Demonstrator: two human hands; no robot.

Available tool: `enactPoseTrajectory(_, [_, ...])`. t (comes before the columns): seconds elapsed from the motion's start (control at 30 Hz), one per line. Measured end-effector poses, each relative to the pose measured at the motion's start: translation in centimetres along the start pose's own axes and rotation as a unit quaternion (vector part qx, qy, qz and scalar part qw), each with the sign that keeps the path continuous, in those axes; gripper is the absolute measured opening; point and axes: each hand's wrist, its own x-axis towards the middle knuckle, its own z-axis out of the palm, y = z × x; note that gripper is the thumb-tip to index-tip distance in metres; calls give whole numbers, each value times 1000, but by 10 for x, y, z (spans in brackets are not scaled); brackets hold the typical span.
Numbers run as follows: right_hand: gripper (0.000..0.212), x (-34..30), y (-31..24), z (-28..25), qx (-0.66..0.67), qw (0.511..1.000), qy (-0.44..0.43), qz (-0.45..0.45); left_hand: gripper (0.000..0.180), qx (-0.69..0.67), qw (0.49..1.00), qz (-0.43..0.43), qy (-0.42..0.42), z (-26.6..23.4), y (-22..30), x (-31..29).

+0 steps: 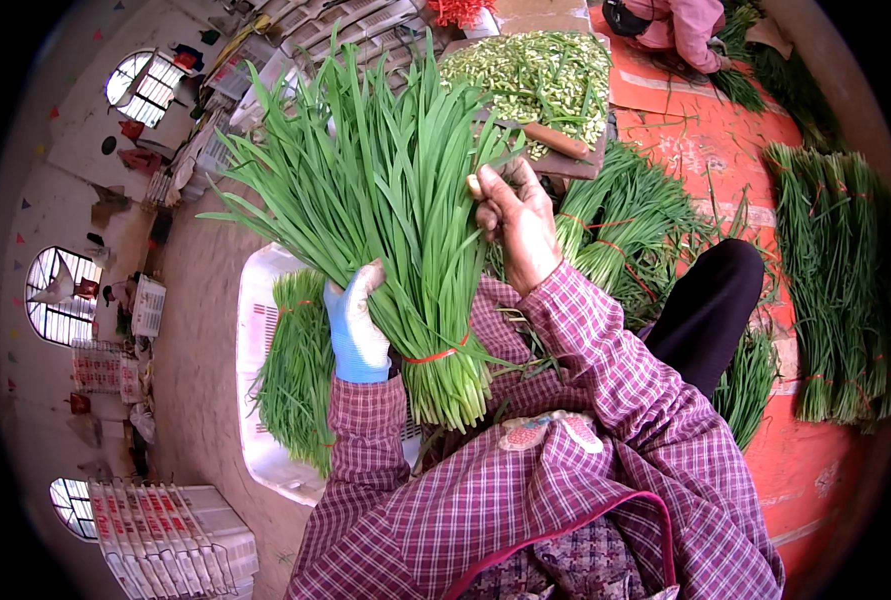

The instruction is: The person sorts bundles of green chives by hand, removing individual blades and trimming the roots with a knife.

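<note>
A large bundle of green chives (pixel 395 220) stands tilted in front of me, leaves up and pale cut ends down. A red band (pixel 435 352) circles it near the base. My left hand (pixel 357 325), in a blue and white glove, grips the bundle from its left side. At the bundle's right edge, my bare right hand (pixel 513 215) is closed, thumb against fingers, with what looks like a loose chive leaf (pixel 505 158) at the fingertips. Just beyond that hand, a knife with a wooden handle (pixel 557 140) lies on a board strewn with chopped pale stem ends (pixel 535 75).
Left of my lap stands a white plastic crate (pixel 255 400) with banded chives in it. More chive bundles (pixel 620 225) lie at my right, and a long row (pixel 830 290) rests on the red sheet (pixel 785 470). A person in pink (pixel 680 35) works at the far right. Stacked crates (pixel 170 535) stand lower left.
</note>
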Motion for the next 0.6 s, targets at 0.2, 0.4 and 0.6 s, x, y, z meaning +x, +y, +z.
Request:
enactPoseTrajectory(0.2, [30, 0, -59, -30, -66, 990, -110, -59, 33, 92, 995, 41, -10, 4, 8, -8])
enactPoseTrajectory(0.4, [19, -38, -28, 3, -436, 823, -235, -276, 35, 64, 997, 37, -6, 21, 19, -4])
enactPoseTrajectory(0.6, [36, -39, -6, 6, -641, 711, -133, -257, 35, 43, 998, 55, 9, 21, 18, -3])
